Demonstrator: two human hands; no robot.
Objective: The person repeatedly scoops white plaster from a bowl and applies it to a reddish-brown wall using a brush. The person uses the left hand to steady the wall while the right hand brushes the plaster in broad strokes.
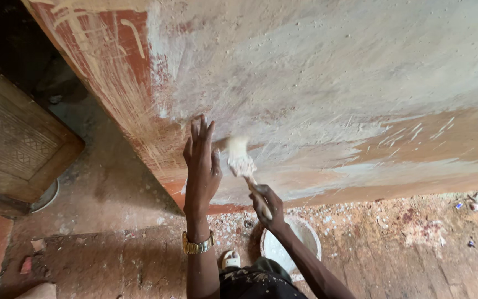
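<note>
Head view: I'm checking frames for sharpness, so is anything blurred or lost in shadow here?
In the head view the brush head in the right hand is smeared by motion blur; the left hand, flat on the wall, is sharp; the doorway at upper left is nearly black; the view is wide-angle.

Brush head (240,158) smeared by motion blur, bristles not separable. Brush handle mostly swallowed inside the right hand (265,203). White bucket (305,235) partly covered by the right forearm and dark clothing, contents unreadable. Wooden door (17,144) cut by the left edge. Sandal (231,258) half hidden behind the left forearm. Floor litter at right too small to identify.
</note>
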